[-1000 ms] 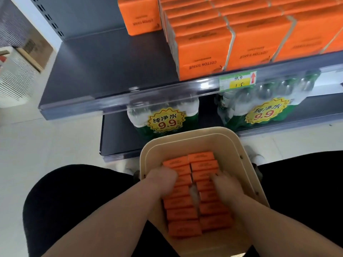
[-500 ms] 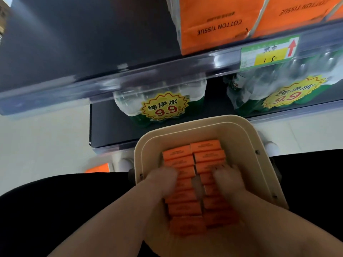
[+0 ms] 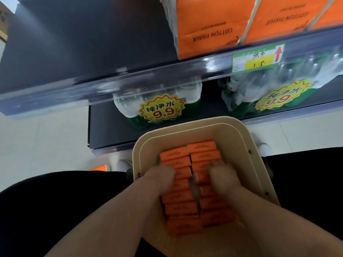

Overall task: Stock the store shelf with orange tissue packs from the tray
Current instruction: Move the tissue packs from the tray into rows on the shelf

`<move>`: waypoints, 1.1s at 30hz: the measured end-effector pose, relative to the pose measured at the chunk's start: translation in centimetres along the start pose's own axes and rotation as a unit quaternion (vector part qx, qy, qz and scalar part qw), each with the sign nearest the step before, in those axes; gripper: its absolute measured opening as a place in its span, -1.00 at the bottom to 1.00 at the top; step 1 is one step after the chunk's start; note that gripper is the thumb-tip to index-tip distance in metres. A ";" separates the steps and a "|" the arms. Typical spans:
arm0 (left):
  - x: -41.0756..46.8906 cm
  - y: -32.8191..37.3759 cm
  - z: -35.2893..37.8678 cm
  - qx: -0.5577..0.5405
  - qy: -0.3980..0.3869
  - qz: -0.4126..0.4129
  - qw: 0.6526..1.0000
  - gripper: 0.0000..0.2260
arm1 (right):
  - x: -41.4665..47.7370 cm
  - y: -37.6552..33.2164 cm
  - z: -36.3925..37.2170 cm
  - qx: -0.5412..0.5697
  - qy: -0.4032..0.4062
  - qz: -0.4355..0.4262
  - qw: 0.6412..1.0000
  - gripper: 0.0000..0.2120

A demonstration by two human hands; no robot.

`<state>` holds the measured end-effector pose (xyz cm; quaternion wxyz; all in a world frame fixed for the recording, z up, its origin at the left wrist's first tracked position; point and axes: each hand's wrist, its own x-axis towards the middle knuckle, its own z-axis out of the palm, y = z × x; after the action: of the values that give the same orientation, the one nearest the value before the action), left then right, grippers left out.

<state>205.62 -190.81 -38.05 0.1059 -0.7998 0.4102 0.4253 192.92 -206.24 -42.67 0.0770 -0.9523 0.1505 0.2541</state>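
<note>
A beige tray (image 3: 232, 130) sits between my knees, filled with two rows of small orange tissue packs (image 3: 174, 155). Both hands are down inside it, knuckles up. My left hand (image 3: 160, 179) curls its fingers over packs in the left row. My right hand (image 3: 222, 175) curls over packs in the right row. The fingertips are hidden among the packs. The dark grey store shelf (image 3: 74, 45) lies above the tray, with large orange cotton tissue packs (image 3: 209, 26) stacked on its right part.
A green and yellow price tag (image 3: 258, 58) hangs on the shelf's clear front rail. Below it, wrapped water bottle packs (image 3: 157, 108) stand on the bottom shelf. An orange item (image 3: 98, 167) lies on the pale floor at left. My black trousers flank the tray.
The view has dropped closer to the shelf edge and tray. Both hands stayed in the tray, shifting slightly forward along the rows of packs.
</note>
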 end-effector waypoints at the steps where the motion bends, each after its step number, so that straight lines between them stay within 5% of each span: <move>1: -0.2 0.2 -0.3 0.009 0.012 0.000 1.000 -0.83 | -0.4 -0.2 -0.6 0.018 0.010 0.002 1.000 -0.73; 10: -1.8 0.2 -0.1 0.027 0.040 -0.018 0.999 -0.76 | -1.2 -0.6 -3.9 -0.005 0.198 0.073 0.977 -0.84; 21: 1.0 -0.3 1.5 0.034 0.035 -0.027 0.998 -0.80 | 0.6 -0.1 -0.4 0.064 0.108 0.064 0.990 -0.57; 33: 5.6 1.1 2.8 0.189 0.044 0.015 0.981 -0.72 | 0.6 -0.1 1.1 0.084 0.165 0.090 0.978 -0.64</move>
<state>204.85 -193.27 -43.87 0.2307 -0.7770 0.4994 0.3061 192.94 -206.02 -43.95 0.1079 -0.9537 0.2676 0.0853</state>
